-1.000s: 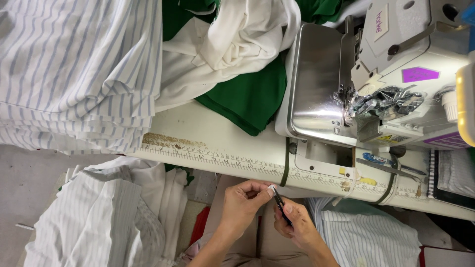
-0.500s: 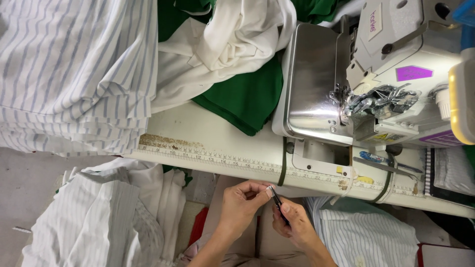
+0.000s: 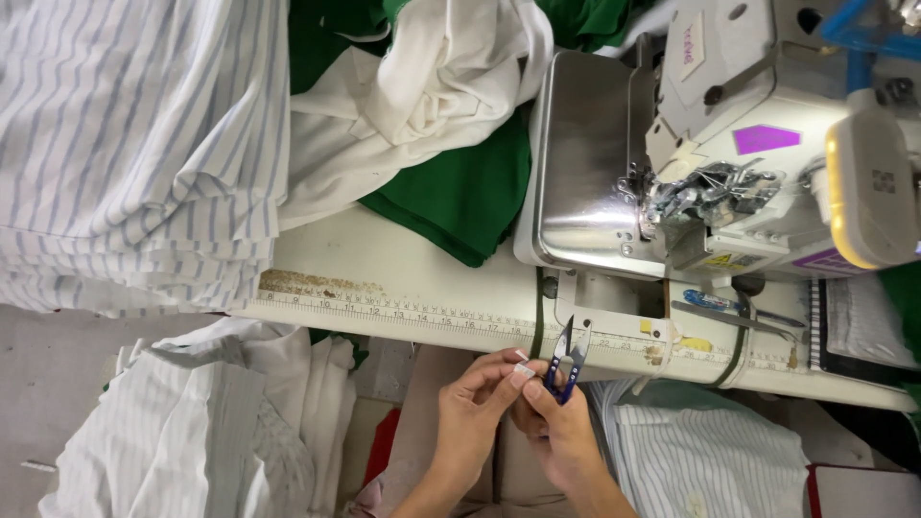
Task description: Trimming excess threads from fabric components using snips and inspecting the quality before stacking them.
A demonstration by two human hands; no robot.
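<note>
Little has shifted since a second ago: blue thread snips point(image 3: 568, 357) are still pinched in the right hand point(image 3: 559, 427), blades apart, beside a small white tag point(image 3: 523, 367) clamped by the left hand point(image 3: 472, 414), below the surface point(image 3: 403, 278) edge.

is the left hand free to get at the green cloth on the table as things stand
Probably not right away: the left hand pinches a small white piece beside the thread snips. The path over the table edge to the green cloth looks open.
</note>
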